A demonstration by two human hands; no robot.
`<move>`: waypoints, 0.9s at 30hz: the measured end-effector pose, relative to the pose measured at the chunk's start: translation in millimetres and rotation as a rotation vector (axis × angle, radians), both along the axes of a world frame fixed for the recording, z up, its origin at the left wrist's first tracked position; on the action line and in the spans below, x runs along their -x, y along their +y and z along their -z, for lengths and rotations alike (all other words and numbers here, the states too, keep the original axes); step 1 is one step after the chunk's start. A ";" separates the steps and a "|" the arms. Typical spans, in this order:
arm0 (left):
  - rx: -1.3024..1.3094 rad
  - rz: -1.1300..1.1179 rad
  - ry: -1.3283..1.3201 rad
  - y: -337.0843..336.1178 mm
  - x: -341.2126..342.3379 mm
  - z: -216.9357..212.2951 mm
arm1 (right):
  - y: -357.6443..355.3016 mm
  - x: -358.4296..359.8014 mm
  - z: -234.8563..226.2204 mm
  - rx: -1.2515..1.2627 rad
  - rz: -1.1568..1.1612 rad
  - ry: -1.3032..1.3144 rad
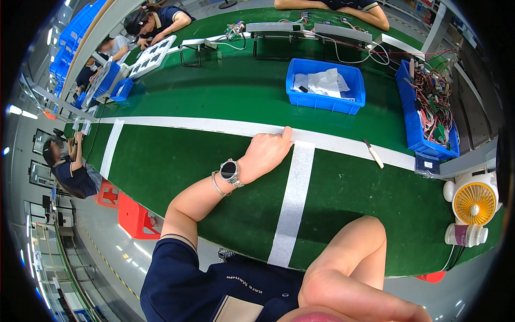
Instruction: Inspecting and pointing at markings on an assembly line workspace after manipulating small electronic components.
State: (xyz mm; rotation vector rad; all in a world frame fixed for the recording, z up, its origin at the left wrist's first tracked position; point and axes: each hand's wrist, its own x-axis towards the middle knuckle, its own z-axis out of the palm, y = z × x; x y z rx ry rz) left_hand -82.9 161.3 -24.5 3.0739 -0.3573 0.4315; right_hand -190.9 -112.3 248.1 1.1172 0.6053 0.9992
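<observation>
My left hand (266, 154) rests on the white strip (343, 144) that crosses the green table. Its fingers are curled in, one digit pokes up at the strip, and nothing shows in it. A round-faced watch (229, 170) and a bangle (217, 184) sit on that wrist. My right arm (348, 249) is folded, its elbow on the table at the lower right. The right hand is bent back close to the camera and its fingers are hidden. A small white-handled knife (374, 154) lies across the strip's near edge, right of my left hand, touched by neither hand.
Beyond the strip stands a blue bin (325, 105) with white bags. A blue crate (409, 115) of tangled wires, a fan (475, 201) and a white bottle (465, 235) line the right side. Wired grey units (274, 27) stand at the back. Other people sit around the table.
</observation>
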 end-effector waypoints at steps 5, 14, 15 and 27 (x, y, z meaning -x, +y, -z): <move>0.002 -0.010 0.016 -2.1 0.8 -3.6 | 4.9 7.4 8.1 -0.092 0.087 0.057; -0.001 -0.051 0.040 -2.5 4.5 -7.4 | -19.8 -11.5 -7.5 0.237 -0.177 -0.009; -0.003 -0.048 0.039 -3.8 3.2 -7.4 | -19.1 -12.6 3.7 0.165 -0.177 -0.101; -0.001 -0.038 0.040 -2.1 1.3 -3.7 | 10.7 12.1 16.5 -0.173 0.134 0.018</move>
